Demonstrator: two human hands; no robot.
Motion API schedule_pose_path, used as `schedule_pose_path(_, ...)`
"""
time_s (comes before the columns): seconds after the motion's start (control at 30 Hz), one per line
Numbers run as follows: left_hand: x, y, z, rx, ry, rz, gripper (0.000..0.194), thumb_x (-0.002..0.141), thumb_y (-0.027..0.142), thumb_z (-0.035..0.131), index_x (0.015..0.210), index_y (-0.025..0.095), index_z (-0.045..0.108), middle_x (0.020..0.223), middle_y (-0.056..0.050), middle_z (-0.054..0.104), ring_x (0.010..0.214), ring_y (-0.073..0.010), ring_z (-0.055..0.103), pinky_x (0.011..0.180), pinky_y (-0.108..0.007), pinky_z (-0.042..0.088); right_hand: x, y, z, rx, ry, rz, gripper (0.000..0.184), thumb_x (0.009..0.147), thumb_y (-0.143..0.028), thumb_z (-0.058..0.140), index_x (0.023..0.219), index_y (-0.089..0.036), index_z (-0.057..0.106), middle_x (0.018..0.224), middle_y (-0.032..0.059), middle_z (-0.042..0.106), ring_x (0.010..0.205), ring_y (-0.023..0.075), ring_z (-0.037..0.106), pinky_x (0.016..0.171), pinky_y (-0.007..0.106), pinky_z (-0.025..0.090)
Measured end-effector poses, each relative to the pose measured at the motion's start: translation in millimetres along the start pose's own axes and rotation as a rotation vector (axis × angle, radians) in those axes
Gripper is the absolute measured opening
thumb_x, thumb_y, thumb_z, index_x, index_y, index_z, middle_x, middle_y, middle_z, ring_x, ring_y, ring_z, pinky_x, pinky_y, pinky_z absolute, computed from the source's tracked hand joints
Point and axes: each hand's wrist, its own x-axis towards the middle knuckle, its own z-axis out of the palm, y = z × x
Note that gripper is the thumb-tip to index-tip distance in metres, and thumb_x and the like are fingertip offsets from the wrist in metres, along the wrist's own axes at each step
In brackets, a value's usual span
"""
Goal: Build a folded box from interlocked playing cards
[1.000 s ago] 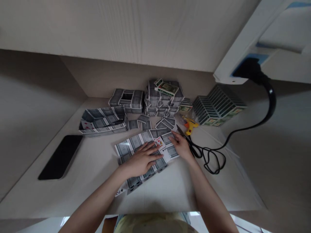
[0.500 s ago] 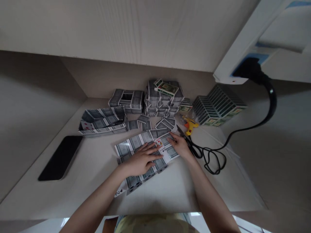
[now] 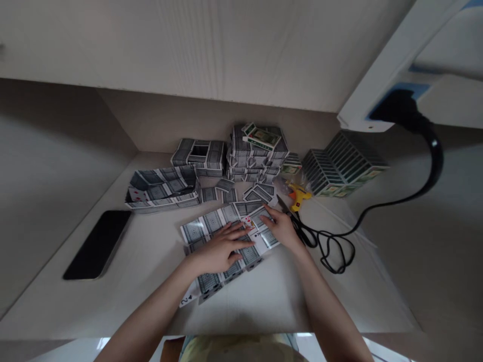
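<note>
A flat sheet of joined playing cards (image 3: 211, 223), mostly grey-patterned backs up, lies on the white desk (image 3: 271, 296). My left hand (image 3: 219, 247) rests flat on the sheet's middle, fingers stretched out. My right hand (image 3: 279, 227) presses on the sheet's right end, fingers extended over the cards. A face-up card with red marks (image 3: 247, 220) shows between the two hands. Another face-up card, a black 2 (image 3: 187, 298), pokes out at the sheet's near left end.
Box shapes built of cards (image 3: 163, 187) and stacked card pieces (image 3: 256, 151) stand behind. A row of card packs (image 3: 341, 165) sits at the right. A yellow glue gun (image 3: 298, 194), scissors and a black cable (image 3: 332, 246) lie right of my hand. A black phone (image 3: 98, 244) lies left.
Both hands stay pressed on the card sheet, barely shifting. The black 2 card at the near left end has come into clearer sight. The view drifted slightly.
</note>
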Motion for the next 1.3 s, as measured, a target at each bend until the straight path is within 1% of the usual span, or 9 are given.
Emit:
schedule_pose_path(0.2, 0.2, -3.0, -0.1, -0.028, -0.003, -0.006, 0.047, 0.077, 0.021, 0.055, 0.121, 0.033, 0.046, 0.138, 0.001, 0.033, 0.131, -0.0223, 0.017, 0.107, -0.048, 0.015, -0.5, 6.8, 3.0, 0.037, -0.02, 0.028, 0.045, 0.073, -0.032, 0.057, 0.116, -0.018, 0.055, 0.113, 0.0067, 0.06, 0.1, 0.0215, 0.058, 0.09, 0.037, 0.044)
schedule_pose_path(0.43, 2.1, -4.0, -0.9, -0.05, 0.008, -0.015, 0.048, 0.073, 0.02, 0.06, 0.118, 0.034, 0.049, 0.137, 0.001, 0.034, 0.13, -0.0224, 0.021, 0.106, -0.047, 0.018, -10.0, -7.4, 7.5, -0.212, -0.001, -0.039, 0.046, 0.08, -0.029, 0.046, 0.124, -0.017, 0.046, 0.117, 0.0092, 0.058, 0.101, 0.0233, 0.057, 0.088, 0.037, 0.044)
schedule_pose_path(0.53, 2.2, -2.0, -1.2, -0.055, 0.047, -0.108, 0.05, 0.068, 0.024, 0.066, 0.116, 0.03, 0.051, 0.137, -0.002, 0.034, 0.126, -0.0221, 0.029, 0.104, -0.04, 0.026, -10.8, -12.7, 9.1, -0.334, 0.021, -0.093, 0.046, 0.08, -0.029, 0.046, 0.123, -0.015, 0.047, 0.114, 0.0124, 0.058, 0.103, 0.0251, 0.054, 0.088, 0.038, 0.042)
schedule_pose_path(0.6, 1.4, 1.1, -1.2, -0.023, 0.085, -0.204, 0.055, 0.066, 0.028, 0.068, 0.117, 0.026, 0.05, 0.135, -0.004, 0.037, 0.122, -0.0218, 0.036, 0.102, -0.036, 0.032, -10.4, -12.7, 9.8, -0.405, 0.051, -0.131, 0.044, 0.079, -0.029, 0.048, 0.121, -0.015, 0.05, 0.109, 0.0134, 0.06, 0.102, 0.0258, 0.053, 0.087, 0.039, 0.042)
schedule_pose_path(0.67, -0.2, 5.6, -1.1, 0.04, 0.094, -0.273, 0.054, 0.066, 0.03, 0.067, 0.117, 0.024, 0.049, 0.132, -0.005, 0.041, 0.121, -0.0216, 0.039, 0.101, -0.035, 0.033, -10.2, -10.5, 10.5, -0.443, 0.088, -0.158, 0.043, 0.078, -0.031, 0.051, 0.118, -0.014, 0.053, 0.102, 0.0133, 0.06, 0.099, 0.0257, 0.052, 0.084, 0.04, 0.043)
schedule_pose_path(0.77, -3.2, 12.0, -1.1, 0.13, 0.06, -0.299, 0.05, 0.071, 0.032, 0.062, 0.118, 0.021, 0.049, 0.132, -0.007, 0.043, 0.124, -0.021, 0.034, 0.103, -0.035, 0.03, -10.9, -5.4, 12.0, -0.463, 0.135, -0.194, 0.043, 0.077, -0.033, 0.052, 0.115, -0.014, 0.055, 0.095, 0.012, 0.058, 0.092, 0.024, 0.051, 0.08, 0.039, 0.044)
schedule_pose_path(0.87, -5.3, 13.8, -1.0, 0.158, 0.015, -0.284, 0.053, 0.072, 0.033, 0.061, 0.121, 0.018, 0.047, 0.133, -0.009, 0.041, 0.128, -0.0208, 0.029, 0.104, -0.034, 0.027, -11.5, -1.5, 13.6, -0.458, 0.146, -0.238, 0.042, 0.077, -0.033, 0.053, 0.115, -0.015, 0.055, 0.092, 0.0107, 0.055, 0.088, 0.022, 0.05, 0.078, 0.036, 0.044)
schedule_pose_path(1.0, -5.8, 9.9, 0.0, 0.152, -0.022, -0.271, 0.054, 0.073, 0.032, 0.059, 0.123, 0.017, 0.045, 0.134, -0.009, 0.039, 0.129, -0.0197, 0.026, 0.105, -0.034, 0.026, -12.1, -0.2, 14.2, -0.488, 0.116, -0.261, 0.041, 0.078, -0.033, 0.052, 0.114, -0.015, 0.056, 0.091, 0.0103, 0.053, 0.088, 0.0221, 0.047, 0.079, 0.036, 0.041)
schedule_pose_path(1.3, -5.0, 7.9, -0.8, 0.091, -0.026, -0.274, 0.052, 0.074, 0.032, 0.057, 0.123, 0.018, 0.045, 0.135, -0.008, 0.037, 0.129, -0.0192, 0.025, 0.106, -0.033, 0.024, -18.6, -9.8, 17.5, -0.608, 0.06, -0.239, 0.042, 0.082, -0.03, 0.045, 0.121, -0.017, 0.05, 0.099, 0.0109, 0.046, 0.094, 0.0238, 0.039, 0.081, 0.038, 0.036)
